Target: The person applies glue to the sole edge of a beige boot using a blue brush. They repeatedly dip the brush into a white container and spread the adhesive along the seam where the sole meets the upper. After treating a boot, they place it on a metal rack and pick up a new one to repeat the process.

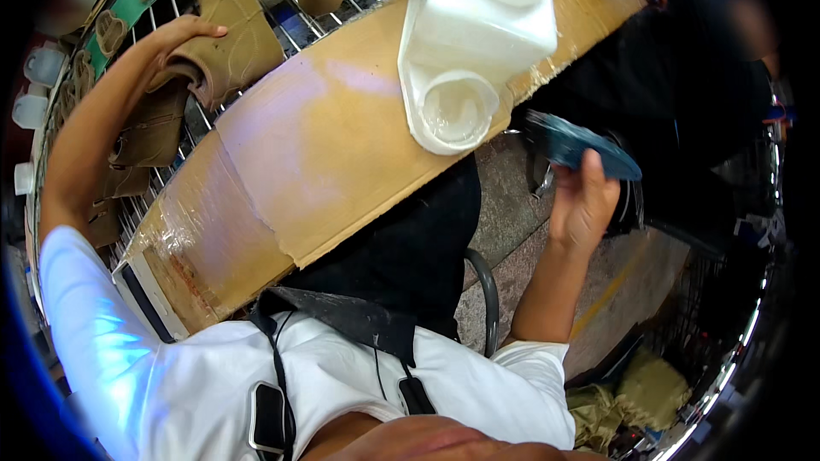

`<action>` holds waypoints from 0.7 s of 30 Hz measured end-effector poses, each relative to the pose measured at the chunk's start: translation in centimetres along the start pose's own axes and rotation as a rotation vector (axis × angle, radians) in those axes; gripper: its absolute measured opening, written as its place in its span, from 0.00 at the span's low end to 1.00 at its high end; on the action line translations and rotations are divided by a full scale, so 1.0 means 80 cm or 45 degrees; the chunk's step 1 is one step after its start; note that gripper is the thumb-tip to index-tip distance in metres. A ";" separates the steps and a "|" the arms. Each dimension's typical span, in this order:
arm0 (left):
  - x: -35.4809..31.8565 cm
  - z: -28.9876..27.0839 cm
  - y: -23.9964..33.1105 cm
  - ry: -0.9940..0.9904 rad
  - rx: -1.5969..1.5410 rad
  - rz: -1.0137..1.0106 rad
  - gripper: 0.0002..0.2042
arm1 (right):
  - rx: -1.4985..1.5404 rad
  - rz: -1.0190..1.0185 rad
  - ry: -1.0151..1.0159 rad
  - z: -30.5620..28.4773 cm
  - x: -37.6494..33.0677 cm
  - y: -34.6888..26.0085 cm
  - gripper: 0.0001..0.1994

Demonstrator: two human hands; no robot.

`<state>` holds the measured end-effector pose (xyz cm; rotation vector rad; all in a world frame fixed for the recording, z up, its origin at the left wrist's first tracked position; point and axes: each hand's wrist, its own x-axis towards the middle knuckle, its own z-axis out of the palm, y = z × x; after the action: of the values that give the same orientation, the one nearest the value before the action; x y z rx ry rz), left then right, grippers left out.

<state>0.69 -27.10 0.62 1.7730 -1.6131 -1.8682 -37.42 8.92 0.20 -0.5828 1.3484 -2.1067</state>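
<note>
While our left hand (181, 37), partly hidden, grips a tan boot (239, 38), our right hand (584, 205) holds a blue object (589, 152), identity unclear.

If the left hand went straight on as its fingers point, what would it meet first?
The tan boot: the left hand appears to be touching it. Beyond that, probably the wire rack, though depth is unclear.

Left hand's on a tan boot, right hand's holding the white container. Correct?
No: the right hand holds a flat dark-teal object; the white container sits on the cardboard. The left hand is on a tan boot, as stated. The head view shows this.
</note>
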 end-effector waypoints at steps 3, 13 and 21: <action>-0.054 -0.005 -0.023 0.055 -0.089 0.341 0.22 | -0.669 -0.236 -0.208 0.028 -0.006 0.002 0.07; -0.198 0.012 -0.201 0.038 -1.121 1.058 0.26 | -2.017 -0.813 -0.605 0.114 0.007 0.024 0.08; -0.196 0.070 -0.234 0.631 -0.453 1.252 0.24 | -0.900 -0.273 -0.293 0.098 0.008 0.042 0.09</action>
<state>11.70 -5.05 -3.64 0.8910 -1.4187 -1.0481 -32.21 2.17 0.25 -1.2567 1.9501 -1.5997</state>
